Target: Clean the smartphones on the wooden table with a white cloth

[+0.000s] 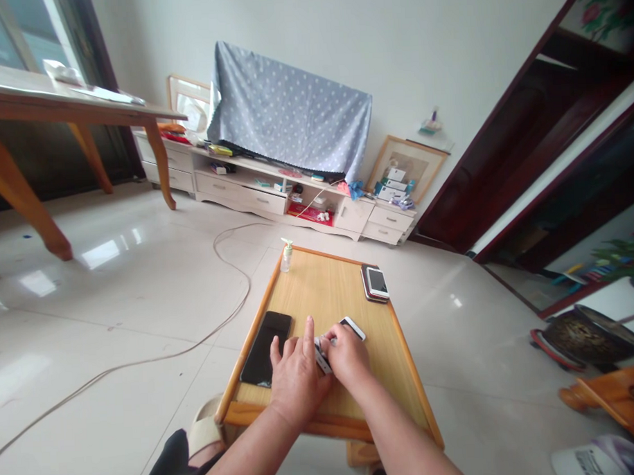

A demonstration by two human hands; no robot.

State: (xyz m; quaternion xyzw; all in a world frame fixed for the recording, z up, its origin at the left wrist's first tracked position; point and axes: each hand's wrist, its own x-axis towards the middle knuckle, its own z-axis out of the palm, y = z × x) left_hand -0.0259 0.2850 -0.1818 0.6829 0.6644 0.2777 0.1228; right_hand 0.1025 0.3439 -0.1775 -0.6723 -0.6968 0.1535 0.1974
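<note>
The left hand (pixel 297 378) and right hand (pixel 346 355) are bare to the forearm. Lower-body covering: black garment (pixel 174 465). Footwear: cream slide sandal (pixel 204 427).

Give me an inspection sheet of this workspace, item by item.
Surface: wooden tray table, orange-edged.
Job's things: white-framed phone under the hands; black smartphone beside it.
Clutter: pump bottle at far corner; stacked phones at far right.
Grippers: right hand clasps the white-framed phone; left hand open beside it, near the black smartphone.
Cables: pale cable across the floor, left of the tray.
Surroundings: tiled floor; low cabinet under polka-dot cloth; wooden table left.
</note>
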